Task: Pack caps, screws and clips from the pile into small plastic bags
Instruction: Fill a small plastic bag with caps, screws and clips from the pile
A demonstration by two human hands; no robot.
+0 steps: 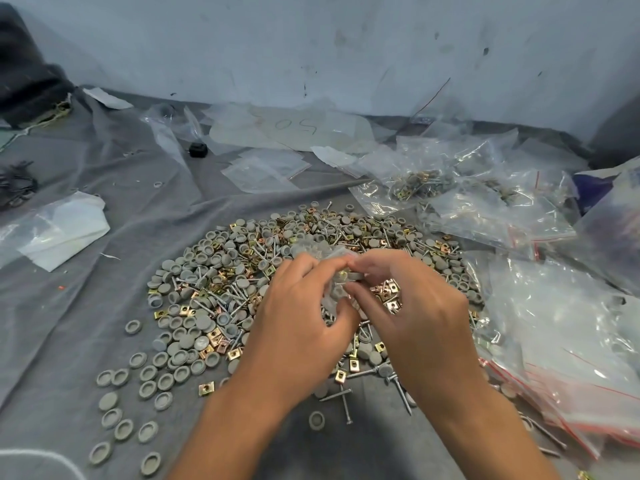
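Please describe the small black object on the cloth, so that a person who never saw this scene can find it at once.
Start at the big pile of caps, screws and clips on the grey cloth and look toward the wall, up and left. The small black object lies beside crumpled clear plastic. It is the only dark, solid lump there; everything around it is transparent.

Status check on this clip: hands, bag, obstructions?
Left hand and right hand pinch small bag over pile. Contents unclear. Nothing blocking.

packing workshop: hardware pile [277, 289], bags [519, 209]
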